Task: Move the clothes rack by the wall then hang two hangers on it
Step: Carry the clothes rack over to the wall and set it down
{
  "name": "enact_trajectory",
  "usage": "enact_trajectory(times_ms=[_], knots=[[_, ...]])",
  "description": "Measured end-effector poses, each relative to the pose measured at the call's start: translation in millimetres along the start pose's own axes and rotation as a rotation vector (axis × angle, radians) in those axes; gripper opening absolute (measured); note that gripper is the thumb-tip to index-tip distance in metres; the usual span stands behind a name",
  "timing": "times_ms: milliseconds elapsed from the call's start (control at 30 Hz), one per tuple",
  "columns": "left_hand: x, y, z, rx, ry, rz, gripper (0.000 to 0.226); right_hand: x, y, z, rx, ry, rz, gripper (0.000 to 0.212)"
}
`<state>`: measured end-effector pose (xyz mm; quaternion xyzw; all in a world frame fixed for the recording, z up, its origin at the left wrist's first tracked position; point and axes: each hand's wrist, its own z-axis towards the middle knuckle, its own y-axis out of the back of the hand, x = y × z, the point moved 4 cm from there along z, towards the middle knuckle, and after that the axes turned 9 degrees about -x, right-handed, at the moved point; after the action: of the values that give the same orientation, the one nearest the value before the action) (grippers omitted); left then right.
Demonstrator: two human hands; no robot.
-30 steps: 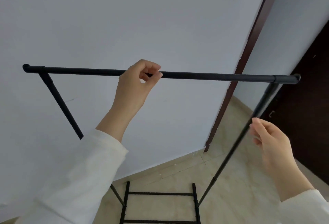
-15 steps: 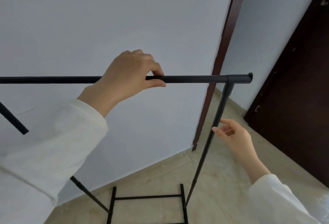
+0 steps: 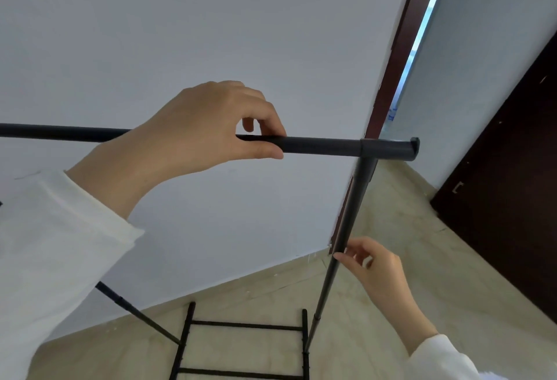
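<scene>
Left hand (image 3: 193, 135) clamped over the clothes rack's top rail (image 3: 319, 146), likely steering it; rack stands close to the wall (image 3: 211, 32). Right hand (image 3: 376, 271), fingers apart, touches the right upright (image 3: 346, 222), probably steadying it.

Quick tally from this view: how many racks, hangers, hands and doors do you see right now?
Clothes rack: 1
Hangers: 0 in view
Hands: 2, the left hand closed on the top bar, the right hand with fingers at the side post
Dark door: 1
Total: 4
</scene>
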<state>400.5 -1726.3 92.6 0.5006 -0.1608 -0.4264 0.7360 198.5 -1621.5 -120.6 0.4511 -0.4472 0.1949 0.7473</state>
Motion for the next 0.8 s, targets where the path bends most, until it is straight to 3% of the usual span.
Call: enact_trajectory(times_ms=[267, 800], knots=[[18.6, 8.9, 14.1, -0.023, -0.071, 0.093, 0.015, 5.1, -16.2, 20.7, -0.047, 0.038, -0.012, 0.015], [61.4, 6.6, 60.2, -0.085, 0.101, 0.173, 0.021, 17.9, -50.3, 115.5, -0.042, 0.017, -0.089, 0.023]])
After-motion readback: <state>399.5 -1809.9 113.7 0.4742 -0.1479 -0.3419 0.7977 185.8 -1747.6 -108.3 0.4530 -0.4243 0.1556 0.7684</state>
